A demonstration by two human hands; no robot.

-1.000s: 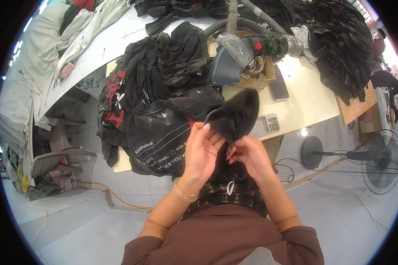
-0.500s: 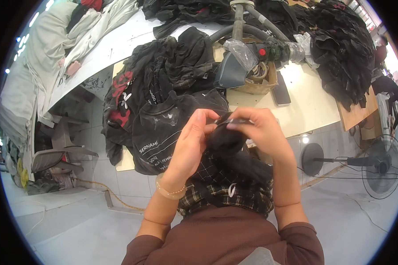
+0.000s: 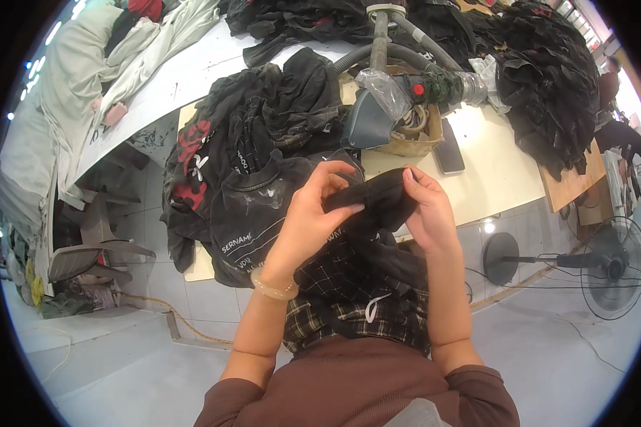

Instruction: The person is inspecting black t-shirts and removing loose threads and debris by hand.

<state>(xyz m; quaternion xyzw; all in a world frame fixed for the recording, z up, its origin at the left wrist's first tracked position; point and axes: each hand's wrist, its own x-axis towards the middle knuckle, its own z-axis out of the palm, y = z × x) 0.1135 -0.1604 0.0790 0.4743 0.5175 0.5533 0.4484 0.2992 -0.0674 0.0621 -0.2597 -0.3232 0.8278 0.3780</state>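
Note:
My left hand, with a pale bracelet on its wrist, grips one end of a black garment between thumb and bent fingers. Across from it, my right hand pinches the other end of the same piece. A narrow band of the cloth is stretched between the two hands, and the rest hangs down toward my lap. Dark plaid cloth with a white drawn mark lies over my lap. Just left of my hands, a black printed garment drapes over the table edge.
Ahead stands a grey-blue machine head with a red button and hoses. Behind it sits a cardboard box, beside a dark phone on the cream table. Black garments pile up at right, above a standing fan.
My hands have moved apart, the right one outward, and the bunched black cloth is now spread between them. My right hand has turned, its thumb now at the cloth's upper edge.

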